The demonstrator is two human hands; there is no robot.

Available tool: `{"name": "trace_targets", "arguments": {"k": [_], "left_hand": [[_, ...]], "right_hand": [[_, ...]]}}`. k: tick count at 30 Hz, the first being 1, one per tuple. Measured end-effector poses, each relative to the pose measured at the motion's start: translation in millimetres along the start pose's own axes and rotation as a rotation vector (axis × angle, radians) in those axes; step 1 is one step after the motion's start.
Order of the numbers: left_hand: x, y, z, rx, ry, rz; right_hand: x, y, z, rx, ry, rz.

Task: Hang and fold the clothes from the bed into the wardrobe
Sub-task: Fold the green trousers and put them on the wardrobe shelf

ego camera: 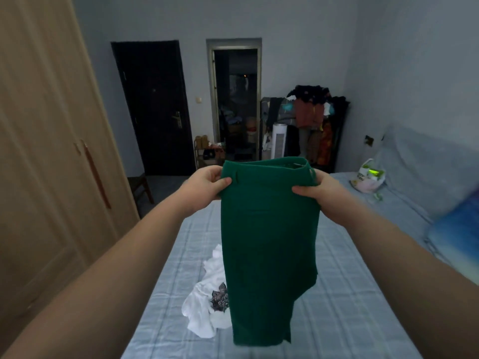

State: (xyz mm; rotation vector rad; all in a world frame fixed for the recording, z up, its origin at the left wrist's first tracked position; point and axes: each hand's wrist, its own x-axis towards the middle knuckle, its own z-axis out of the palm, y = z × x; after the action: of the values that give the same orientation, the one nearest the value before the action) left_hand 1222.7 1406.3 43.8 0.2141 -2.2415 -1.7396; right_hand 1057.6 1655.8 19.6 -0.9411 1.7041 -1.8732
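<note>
A pair of dark green trousers (269, 244) hangs in the air above the bed (344, 301), folded lengthwise, waistband up. My left hand (204, 187) pinches the waistband's left end, thumb in front. My right hand (321, 189) pinches the right end the same way. Behind the trousers a crumpled white garment (204, 307) with a dark printed motif lies on the blue checked sheet. The wooden wardrobe (49, 161) stands at the left with its doors closed.
A plastic bag (368, 177) lies on the bed's far right, by grey pillows (425, 167) and a blue cushion (458, 237). A dark door (153, 107), an open doorway (236, 104), a loaded clothes rack (311, 120) and a small chair (140, 185) stand beyond.
</note>
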Motion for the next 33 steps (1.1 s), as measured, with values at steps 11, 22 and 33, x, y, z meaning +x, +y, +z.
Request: {"name": "trace_targets", "arguments": {"k": [11,22,33], "left_hand": [[-11,-36,64,-0.177,-0.118,0.029],[79,-145,150,-0.212,-0.047,-0.157],[249,-383,235,-0.244,0.200,-0.561]], "right_hand": [[-77,14,-54,-0.082,0.031,0.128],[-35,137,-153,-0.065,0.121,0.295],[113,405,-252,-0.150,0.275,0.562]]}}
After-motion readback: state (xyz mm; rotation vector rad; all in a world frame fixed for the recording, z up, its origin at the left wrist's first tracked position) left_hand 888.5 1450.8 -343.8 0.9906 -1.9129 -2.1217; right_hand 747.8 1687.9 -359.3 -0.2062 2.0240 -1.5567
